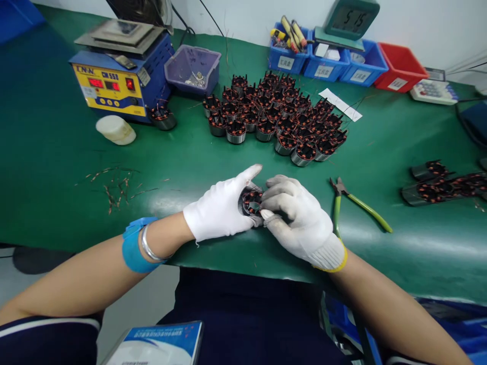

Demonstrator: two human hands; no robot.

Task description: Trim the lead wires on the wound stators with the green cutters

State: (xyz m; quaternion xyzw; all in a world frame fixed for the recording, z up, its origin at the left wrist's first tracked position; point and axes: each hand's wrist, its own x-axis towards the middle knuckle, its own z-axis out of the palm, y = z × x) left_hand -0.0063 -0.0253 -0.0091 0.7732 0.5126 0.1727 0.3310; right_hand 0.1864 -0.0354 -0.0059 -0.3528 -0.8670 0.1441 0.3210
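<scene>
My left hand (220, 205), in a white glove, is wrapped round a motor stator (251, 201) with copper windings and a dark steel body. The stator sits low over the table's front part, its wound top facing up. At its right rim, my gloved right hand (297, 213) has thumb and fingers pinched together. Whatever lies between those fingertips is hidden. Green-handled cutting pliers (355, 200) lie open just right of my right hand. Beyond both hands stands a cluster of similar stators (266, 130), with thin wire ends sticking out.
Wire clippings (119, 190) lie at the left. Behind them are a white round container (115, 130), a soldering station (110, 86) and a purple bin (192, 71). Blue bins (331, 66) and a red bin (399, 66) line the back. More stators (414, 195) stand at the right.
</scene>
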